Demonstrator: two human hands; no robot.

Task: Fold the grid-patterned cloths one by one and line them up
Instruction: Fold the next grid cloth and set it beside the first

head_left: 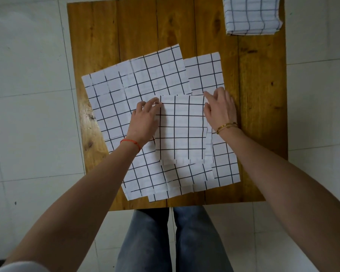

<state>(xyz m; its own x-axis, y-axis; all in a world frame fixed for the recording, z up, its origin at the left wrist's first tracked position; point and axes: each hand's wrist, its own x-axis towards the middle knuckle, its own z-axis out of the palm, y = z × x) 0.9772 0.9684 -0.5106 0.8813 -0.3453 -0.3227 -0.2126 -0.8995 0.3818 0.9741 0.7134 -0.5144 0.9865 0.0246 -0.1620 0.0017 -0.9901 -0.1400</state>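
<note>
A white cloth with a black grid, folded to a narrow rectangle (182, 130), lies on top of several unfolded grid cloths (126, 89) spread over the wooden table (130, 30). My left hand (145, 120) grips the folded cloth's far left corner, fingers curled at its edge. On the other side, my right hand (220, 109) pinches the far right corner, thumb on the cloth. A stack of folded grid cloths (251, 15) sits at the table's far right corner.
One flat cloth (206, 72) pokes out behind the right hand. Bare wood runs along the table's right side and far left. White floor tiles (28, 114) surround the table. My legs in jeans (173, 240) stand at the near edge.
</note>
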